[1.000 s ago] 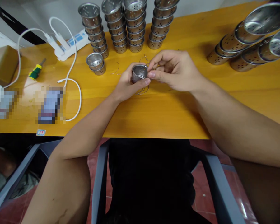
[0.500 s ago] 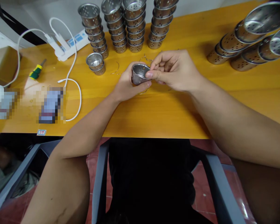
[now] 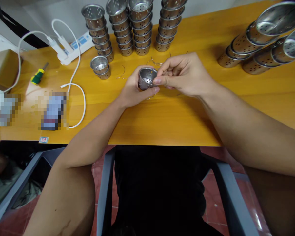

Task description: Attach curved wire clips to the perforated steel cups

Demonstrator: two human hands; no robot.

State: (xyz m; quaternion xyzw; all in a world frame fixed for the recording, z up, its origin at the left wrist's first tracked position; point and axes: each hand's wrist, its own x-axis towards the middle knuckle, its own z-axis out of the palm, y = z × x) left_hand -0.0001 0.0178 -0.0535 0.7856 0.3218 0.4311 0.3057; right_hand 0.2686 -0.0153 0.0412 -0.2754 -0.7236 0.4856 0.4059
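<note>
My left hand (image 3: 134,88) is wrapped round a small perforated metal cup (image 3: 147,78), its open mouth tilted up toward me. The thumb lies along the near side of the cup. At the cup's right rim, my right hand (image 3: 180,73) is closed in a pinch, thumb against fingertips. What sits in that pinch, if anything, is too small to make out. Thin bent wires (image 3: 157,62) lie on the table just behind the hands. Another fine wire piece (image 3: 123,71) rests left of the cup.
Several tall stacks of perforated cups (image 3: 140,29) stand along the back, beside a short stack (image 3: 100,67). More stacks (image 3: 250,41) are at the right. On the left are a power strip (image 3: 76,49), white cable (image 3: 85,105), screwdriver (image 3: 38,75), phone (image 3: 52,111) and cardboard box (image 3: 5,68).
My right thumb and fingertips have shifted slightly down and closer together at the cup's rim. The left hand keeps its hold on the cup, almost unmoved.
</note>
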